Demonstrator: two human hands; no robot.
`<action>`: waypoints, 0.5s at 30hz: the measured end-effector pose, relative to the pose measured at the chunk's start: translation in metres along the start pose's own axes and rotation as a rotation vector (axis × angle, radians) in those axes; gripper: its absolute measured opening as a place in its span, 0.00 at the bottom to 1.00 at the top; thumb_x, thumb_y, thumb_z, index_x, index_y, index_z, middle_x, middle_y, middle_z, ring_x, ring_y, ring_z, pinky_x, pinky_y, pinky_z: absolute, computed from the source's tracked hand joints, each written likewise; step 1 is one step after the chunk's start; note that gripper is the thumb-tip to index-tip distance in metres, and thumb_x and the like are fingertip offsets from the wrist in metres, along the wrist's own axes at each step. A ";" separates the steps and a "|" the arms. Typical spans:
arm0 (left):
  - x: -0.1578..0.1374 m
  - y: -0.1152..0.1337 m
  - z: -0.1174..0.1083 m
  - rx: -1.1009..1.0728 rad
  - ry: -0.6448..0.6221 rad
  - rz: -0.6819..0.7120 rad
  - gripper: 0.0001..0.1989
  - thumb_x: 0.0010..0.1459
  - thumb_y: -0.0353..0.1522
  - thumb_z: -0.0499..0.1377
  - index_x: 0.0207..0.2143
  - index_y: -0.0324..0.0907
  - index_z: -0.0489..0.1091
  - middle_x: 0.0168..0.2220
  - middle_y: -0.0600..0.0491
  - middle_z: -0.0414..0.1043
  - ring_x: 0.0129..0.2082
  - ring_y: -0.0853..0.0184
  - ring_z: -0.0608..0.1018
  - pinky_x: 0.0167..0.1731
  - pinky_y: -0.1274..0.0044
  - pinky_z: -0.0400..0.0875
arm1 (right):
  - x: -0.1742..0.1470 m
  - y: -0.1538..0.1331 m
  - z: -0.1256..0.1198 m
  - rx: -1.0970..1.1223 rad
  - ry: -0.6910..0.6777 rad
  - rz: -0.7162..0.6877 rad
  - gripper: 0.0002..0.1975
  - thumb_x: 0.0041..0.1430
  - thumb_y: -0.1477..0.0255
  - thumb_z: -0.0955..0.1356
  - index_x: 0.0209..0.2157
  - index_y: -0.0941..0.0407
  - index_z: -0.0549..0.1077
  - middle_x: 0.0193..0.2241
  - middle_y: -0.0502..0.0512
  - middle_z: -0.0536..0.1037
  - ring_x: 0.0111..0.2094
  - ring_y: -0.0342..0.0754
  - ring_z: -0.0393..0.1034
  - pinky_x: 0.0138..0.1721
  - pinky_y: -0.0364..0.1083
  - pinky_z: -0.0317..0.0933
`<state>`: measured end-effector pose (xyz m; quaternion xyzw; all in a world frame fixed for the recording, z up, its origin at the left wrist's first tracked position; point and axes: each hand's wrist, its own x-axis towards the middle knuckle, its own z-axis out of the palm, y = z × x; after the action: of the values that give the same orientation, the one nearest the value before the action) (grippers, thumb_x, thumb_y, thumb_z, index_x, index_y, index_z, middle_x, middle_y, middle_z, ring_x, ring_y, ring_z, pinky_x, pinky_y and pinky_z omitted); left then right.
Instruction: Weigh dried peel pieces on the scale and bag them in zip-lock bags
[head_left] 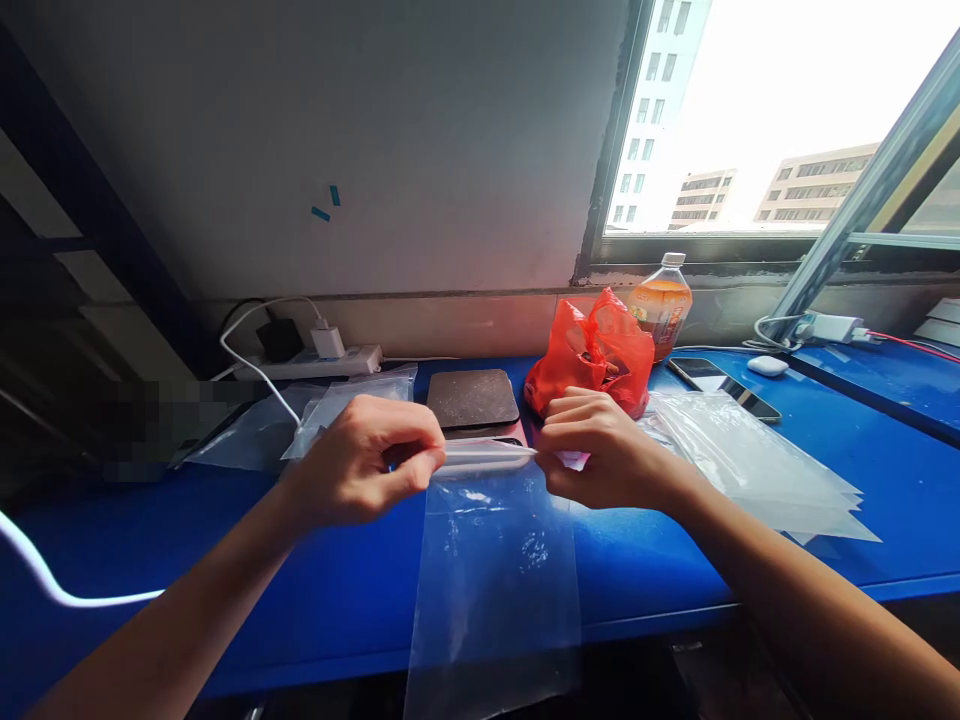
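Observation:
A clear plastic zip bag (pixel 495 580) hangs between my two hands, its top edge pulled straight and its lower part dropping past the front edge of the table. My left hand (pixel 367 455) pinches the top left corner between thumb and forefinger. At the other corner, my right hand (pixel 600 450) grips the same edge with its fingers curled in. Just behind the bag's top edge sits a flat, dark-topped scale-like device (pixel 474 398), its front partly hidden by the bag.
A red plastic bag (pixel 592 355) and a drink bottle (pixel 664 305) stand at the back. On the right lie stacked clear bags (pixel 750 460), a phone (pixel 724 388) and a white earbud case (pixel 767 366). More bags (pixel 255 430) and a power strip (pixel 360 360) are at left.

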<state>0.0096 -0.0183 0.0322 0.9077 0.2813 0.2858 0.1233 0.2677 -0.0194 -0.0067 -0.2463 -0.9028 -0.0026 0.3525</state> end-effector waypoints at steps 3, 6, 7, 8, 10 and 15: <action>0.001 -0.002 0.002 -0.037 0.035 -0.051 0.11 0.52 0.31 0.53 0.17 0.40 0.64 0.15 0.58 0.59 0.17 0.75 0.60 0.19 0.79 0.53 | -0.003 0.005 -0.006 -0.080 0.026 0.007 0.08 0.47 0.78 0.65 0.17 0.56 0.65 0.15 0.45 0.63 0.21 0.39 0.54 0.28 0.43 0.49; 0.000 -0.010 0.003 -0.118 0.016 -0.115 0.11 0.51 0.31 0.53 0.17 0.40 0.64 0.16 0.58 0.58 0.17 0.74 0.60 0.19 0.79 0.52 | -0.009 0.016 -0.014 -0.181 0.044 0.048 0.10 0.48 0.77 0.64 0.16 0.56 0.65 0.15 0.46 0.64 0.20 0.40 0.54 0.29 0.43 0.49; -0.001 -0.013 0.003 -0.164 0.021 -0.131 0.11 0.51 0.31 0.53 0.17 0.40 0.63 0.16 0.58 0.58 0.17 0.74 0.59 0.19 0.79 0.52 | -0.012 0.021 -0.017 -0.206 0.055 0.068 0.10 0.48 0.77 0.64 0.16 0.56 0.64 0.15 0.46 0.64 0.20 0.40 0.54 0.29 0.43 0.50; -0.003 -0.018 0.001 -0.216 0.046 -0.145 0.11 0.52 0.31 0.53 0.18 0.40 0.63 0.16 0.58 0.57 0.17 0.75 0.59 0.19 0.79 0.52 | -0.014 0.026 -0.021 -0.227 0.076 0.101 0.10 0.47 0.77 0.64 0.15 0.56 0.64 0.14 0.46 0.64 0.20 0.40 0.54 0.29 0.43 0.50; -0.007 -0.026 -0.003 -0.308 0.141 -0.176 0.11 0.54 0.30 0.53 0.19 0.40 0.63 0.18 0.58 0.58 0.18 0.75 0.60 0.19 0.80 0.53 | -0.019 0.035 -0.028 -0.244 0.156 0.208 0.09 0.46 0.77 0.63 0.15 0.55 0.64 0.14 0.47 0.65 0.19 0.40 0.55 0.27 0.43 0.51; -0.007 -0.032 -0.005 -0.320 0.212 -0.252 0.10 0.57 0.32 0.53 0.24 0.39 0.68 0.20 0.58 0.62 0.21 0.74 0.63 0.22 0.82 0.58 | -0.019 0.038 -0.027 -0.117 0.290 0.385 0.07 0.50 0.76 0.63 0.25 0.56 0.72 0.24 0.51 0.76 0.25 0.43 0.68 0.29 0.43 0.60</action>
<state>-0.0120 0.0045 0.0206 0.7994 0.3549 0.4027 0.2700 0.3140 0.0003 -0.0050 -0.4306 -0.7776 -0.0229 0.4576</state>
